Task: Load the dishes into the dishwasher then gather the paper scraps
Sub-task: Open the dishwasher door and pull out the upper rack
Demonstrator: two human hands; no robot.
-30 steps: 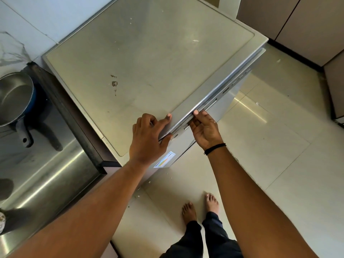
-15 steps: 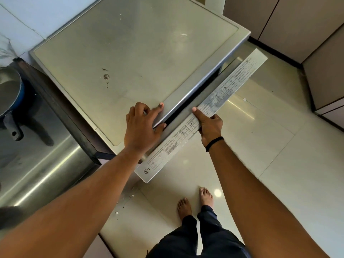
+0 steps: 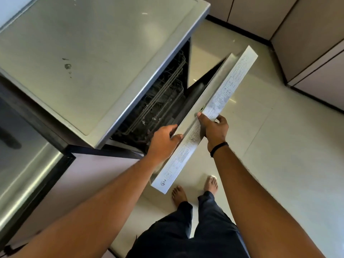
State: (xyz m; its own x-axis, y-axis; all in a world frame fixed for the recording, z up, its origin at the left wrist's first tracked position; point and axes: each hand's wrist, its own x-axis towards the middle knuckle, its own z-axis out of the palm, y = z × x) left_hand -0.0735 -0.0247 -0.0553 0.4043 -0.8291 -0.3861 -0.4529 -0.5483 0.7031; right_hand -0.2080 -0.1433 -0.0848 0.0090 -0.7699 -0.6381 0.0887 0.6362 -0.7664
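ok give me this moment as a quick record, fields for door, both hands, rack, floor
door: dishwasher door partly open, tilted outward
left hand: left hand grips the door's top edge
right hand: right hand grips the same edge, farther along
rack: wire rack visible inside, no dishes discernible
floor: pale tiled floor, bare feet standing below the door

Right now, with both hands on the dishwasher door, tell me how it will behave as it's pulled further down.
The dishwasher door is a broad metal-looking panel, so it is probably stiff and fairly heavy. It looks hinged low down, so it will likely swing, not slide. The left hand and right hand both grip its top edge, which suggests its weight wants controlling.
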